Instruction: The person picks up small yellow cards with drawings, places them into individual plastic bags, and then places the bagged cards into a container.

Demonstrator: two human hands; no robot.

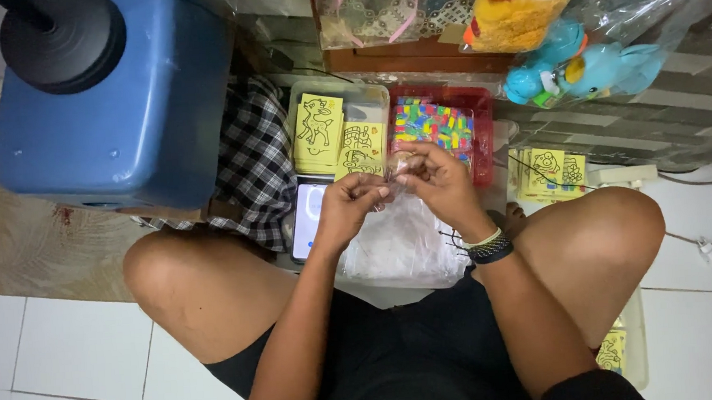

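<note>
Both hands pinch a small clear packet [399, 169]; its axis unclear.

A home floor used as a small toy-packing spot is shown. White floor tiles [80, 352] are seen below a large blue plastic container [116, 107]. Right of it, clear trays of yellow picture cards [320, 129] are set out, and farther right bagged plastic toys [576, 67] are piled.

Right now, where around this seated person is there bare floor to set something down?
White tile lies open outside the person's left knee, below the blue tub. Ahead it is crowded: yellow cards, red tray, phone, plastic bags under the left hand and right hand.
</note>
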